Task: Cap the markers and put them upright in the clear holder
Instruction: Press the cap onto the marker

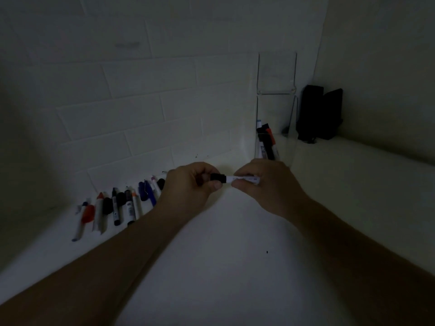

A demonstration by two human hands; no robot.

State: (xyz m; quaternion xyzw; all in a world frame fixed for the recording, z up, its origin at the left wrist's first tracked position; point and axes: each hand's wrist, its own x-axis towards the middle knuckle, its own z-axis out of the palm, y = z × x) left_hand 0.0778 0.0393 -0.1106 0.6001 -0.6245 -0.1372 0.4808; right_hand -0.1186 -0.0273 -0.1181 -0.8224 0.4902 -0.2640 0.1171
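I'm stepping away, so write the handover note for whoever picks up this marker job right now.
Left hand grips the black cap; right hand holds the white marker; cap sits at the marker's end, seating unclear.
Done: a few capped markers stand in the clear holder.
Left: put this one in, then cap the loose markers and caps by the wall.

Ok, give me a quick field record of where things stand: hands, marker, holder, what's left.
left hand: grips black cap
right hand: grips white marker
cap: at the marker's end, seating unclear
clear holder: by the wall, a few capped markers inside
loose markers: row on the counter, left
dark objects: right of holder
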